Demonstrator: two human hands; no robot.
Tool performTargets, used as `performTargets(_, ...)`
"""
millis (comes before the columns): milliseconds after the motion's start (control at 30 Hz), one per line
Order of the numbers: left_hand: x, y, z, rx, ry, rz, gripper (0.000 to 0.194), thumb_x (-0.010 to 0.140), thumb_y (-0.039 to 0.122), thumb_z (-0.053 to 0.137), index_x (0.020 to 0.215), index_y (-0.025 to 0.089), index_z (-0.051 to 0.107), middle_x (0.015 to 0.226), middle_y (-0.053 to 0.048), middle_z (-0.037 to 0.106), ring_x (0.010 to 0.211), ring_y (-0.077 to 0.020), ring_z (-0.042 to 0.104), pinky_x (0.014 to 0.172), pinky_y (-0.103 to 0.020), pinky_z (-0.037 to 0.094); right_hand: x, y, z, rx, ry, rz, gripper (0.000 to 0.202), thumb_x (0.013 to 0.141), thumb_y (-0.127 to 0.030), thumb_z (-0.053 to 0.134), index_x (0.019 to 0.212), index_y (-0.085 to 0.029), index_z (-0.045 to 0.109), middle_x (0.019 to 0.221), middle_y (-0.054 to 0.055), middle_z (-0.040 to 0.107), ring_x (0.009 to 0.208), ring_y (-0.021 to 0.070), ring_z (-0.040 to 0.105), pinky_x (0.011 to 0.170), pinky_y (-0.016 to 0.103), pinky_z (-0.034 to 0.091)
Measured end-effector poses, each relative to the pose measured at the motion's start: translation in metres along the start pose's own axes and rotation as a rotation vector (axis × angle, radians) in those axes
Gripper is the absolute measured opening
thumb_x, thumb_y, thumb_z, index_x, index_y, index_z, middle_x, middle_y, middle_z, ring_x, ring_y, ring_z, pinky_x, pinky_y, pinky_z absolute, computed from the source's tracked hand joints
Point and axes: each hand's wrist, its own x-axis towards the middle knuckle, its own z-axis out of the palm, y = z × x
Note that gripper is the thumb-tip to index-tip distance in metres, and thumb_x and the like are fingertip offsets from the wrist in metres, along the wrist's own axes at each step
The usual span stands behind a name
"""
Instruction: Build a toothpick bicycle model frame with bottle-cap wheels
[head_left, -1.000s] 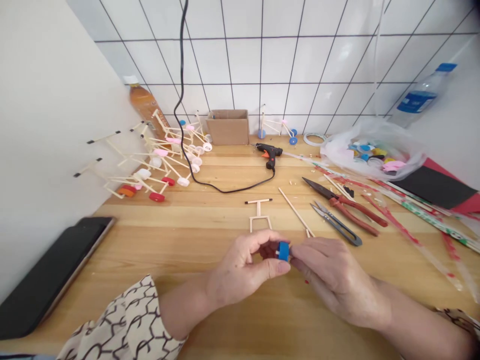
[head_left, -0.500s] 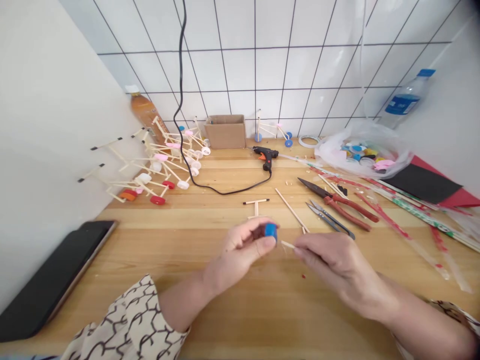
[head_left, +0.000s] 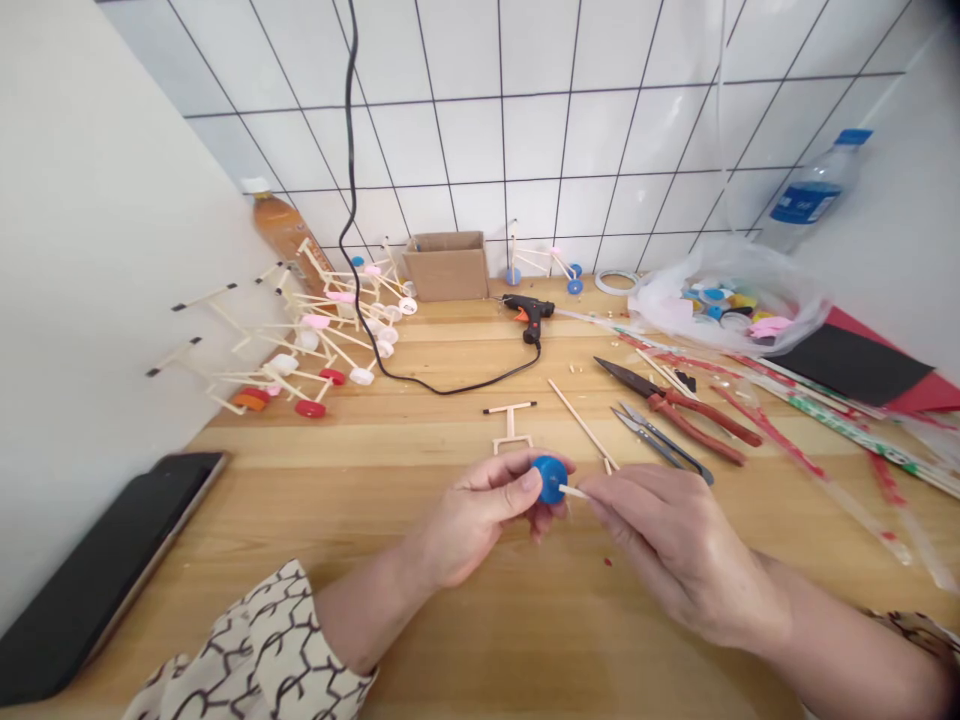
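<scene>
Turned since half a second ago, the blue cap (head_left: 550, 480) is being held face toward the camera, and its face is being approached by a thin stick (head_left: 575, 492) (whether it is being entered cannot be told). Everything else is being carried by the wooden table (head_left: 420, 630). At far left, wheeled stick models (head_left: 300, 330) are being crossed by a black cord (head_left: 450, 391). Nearer, a corner is being occupied by a black slab (head_left: 112, 570). Colourful caps (head_left: 716, 296) are being held by the plastic bag (head_left: 660, 287), amber liquid by the left bottle (head_left: 282, 232); the cardboard box's (head_left: 450, 276) contents are being mostly hidden. Above the table, the cap is being pinched between the left hand's (head_left: 484, 510) thumb and fingers, the stick by the right hand's (head_left: 675, 540) closed fingertips. Beyond them, pliers (head_left: 667, 401) are being neighboured by snips (head_left: 646, 428), and a small stick frame (head_left: 511, 424) is being partly covered by the left hand.
</scene>
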Motion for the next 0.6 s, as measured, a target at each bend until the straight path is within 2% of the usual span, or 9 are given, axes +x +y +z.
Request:
performTargets(167,-0.0012,0.0006,0.0011,0.047,-0.013,-0.033,0.030,0.074,0.038,0.069,0.093,0.014,0.067,0.072,-0.004,0.061,0.062,-0.0115,0.053,0.055,-0.024,0.039,-0.0031,0.0000,0.0037,-0.266,-0.011,-0.065,0.021,0.083,-0.005,0.039,0.081,-0.013,0.059,0.061,0.004,0.056,0.052,0.0166,0.047,0.049,0.029,0.036)
performTargets(333,-0.0018,-0.0007,0.0000,0.124,-0.022,-0.046,0.031,0.076,0.039,0.067,0.091,0.013,0.065,0.072,-0.003,0.060,0.059,-0.0104,0.051,0.054,-0.023,0.038,-0.0045,-0.0024,0.0044,-0.567,0.001,-0.235,0.025,0.086,-0.006,0.035,0.083,-0.011,0.060,0.055,0.004,0.051,0.050,0.0179,0.043,0.048,0.032,0.031)
performTargets(467,-0.0033,-0.0023,-0.0009,0.225,-0.040,-0.026,0.030,0.079,0.041,0.063,0.091,0.013,0.064,0.071,-0.003,0.058,0.060,-0.0103,0.048,0.053,-0.023,0.037,-0.0052,-0.0051,0.0057,-0.660,-0.007,-0.290,0.029,0.087,-0.006,0.031,0.095,-0.005,0.059,0.056,0.005,0.054,0.050,0.0180,0.044,0.048,0.033,0.030)
performTargets(600,-0.0058,-0.0005,0.0005,0.340,-0.063,-0.001,0.029,0.082,0.041,0.058,0.091,0.013,0.063,0.070,-0.002,0.054,0.061,-0.0104,0.046,0.055,-0.023,0.037,-0.0079,-0.0058,0.0092,-0.668,-0.025,-0.281,0.028,0.084,-0.006,0.032,0.097,-0.003,0.057,0.055,0.005,0.053,0.048,0.0181,0.044,0.048,0.033,0.029)
